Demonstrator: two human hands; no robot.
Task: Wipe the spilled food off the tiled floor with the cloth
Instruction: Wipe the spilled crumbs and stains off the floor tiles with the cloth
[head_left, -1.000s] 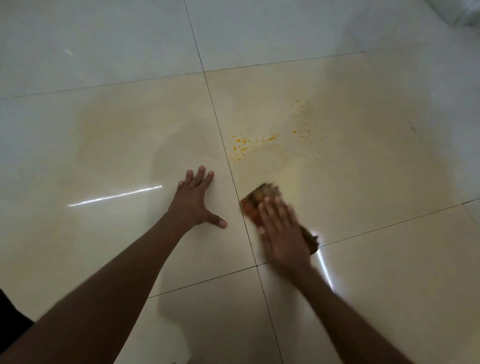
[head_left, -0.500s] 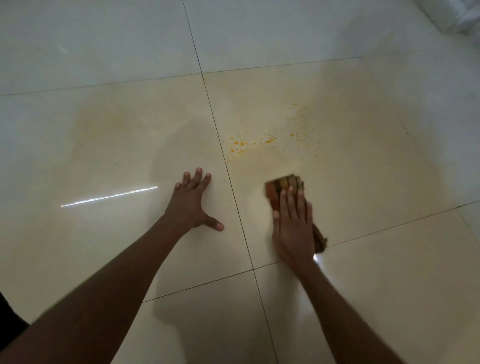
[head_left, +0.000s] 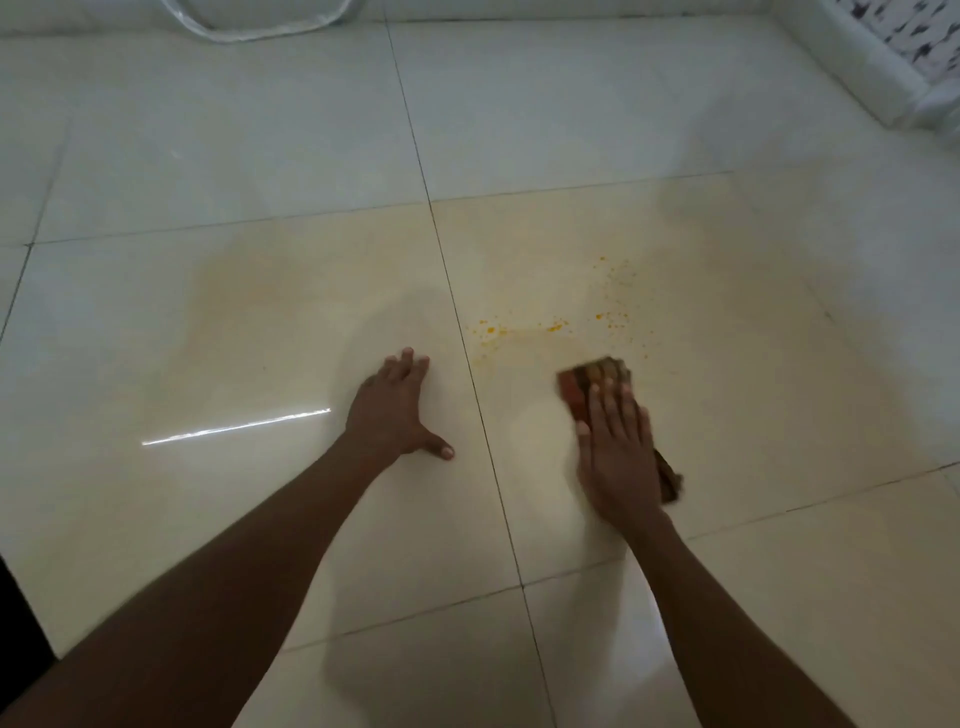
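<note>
Orange-yellow crumbs of spilled food (head_left: 556, 326) lie scattered on a cream floor tile (head_left: 753, 364), just right of a grout line. A folded reddish-brown cloth (head_left: 587, 382) lies flat just below the crumbs. My right hand (head_left: 618, 457) presses on it, palm down with the fingers together; the cloth's far end and a corner at the right stick out from under the hand. My left hand (head_left: 395, 410) rests flat on the neighbouring tile to the left, fingers spread, holding nothing.
A clear plastic object (head_left: 260, 21) lies at the top edge. A white padded edge with a patterned fabric (head_left: 893, 57) fills the top right corner. A bright light streak (head_left: 234, 426) reflects off the glossy tile left of my left hand.
My right hand has slid the cloth forward and to the right, closer to the crumbs. The left hand stays planted. The view has tilted up, showing more floor at the top.
</note>
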